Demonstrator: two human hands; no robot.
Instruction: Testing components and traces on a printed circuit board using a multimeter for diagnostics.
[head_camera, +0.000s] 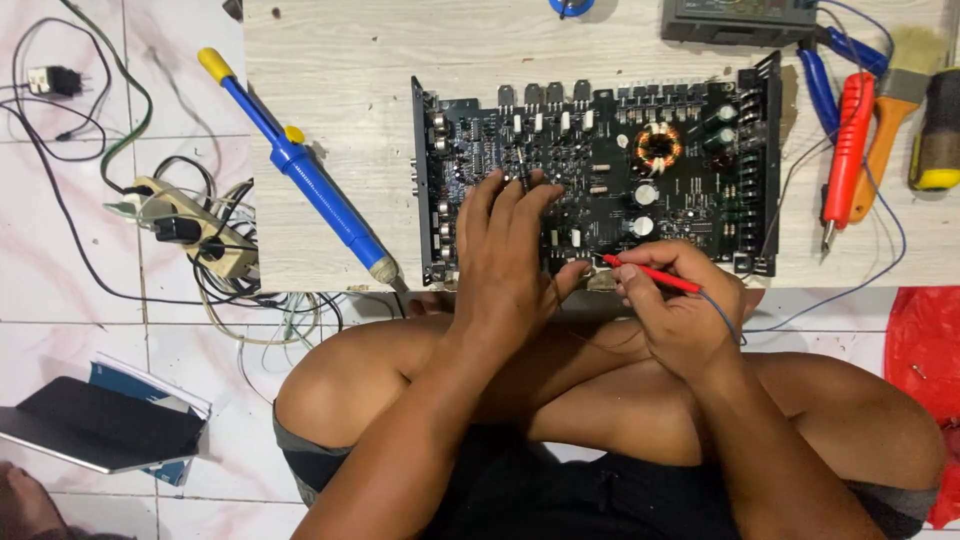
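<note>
A: Where is the circuit board (600, 180), and what are the hands doing?

B: It lies flat on the pale wood-grain counter (330, 60), near the front edge, just above the person's crossed legs. The left hand (505, 255) rests on the board's left half, fingers spread and pressing down, with a dark probe tip showing between the fingertips. The right hand (680, 300) pinches a slim red probe (650, 273), its point touching the board's lower edge.

A: How would the board handle?

B: I'd judge it stiff, moderately heavy with its coil and capacitors, and fragile on top. Best taken by the black metal rails at the two ends, not by the parts. The probe is light, its thin lead trailing off to the right.

A: And around it?

B: A blue desoldering pump (300, 165) lies to the left, near the counter's edge. To the right are a red soldering iron (848, 150), blue-handled pliers (820, 85) and a paintbrush (895, 110); a grey meter (740, 20) sits at the far edge.

A: The room?

B: A white marbled tile floor (60, 270), with a power strip (190, 225) in tangled cables, and a dark tablet (100, 425) on a blue book.
</note>
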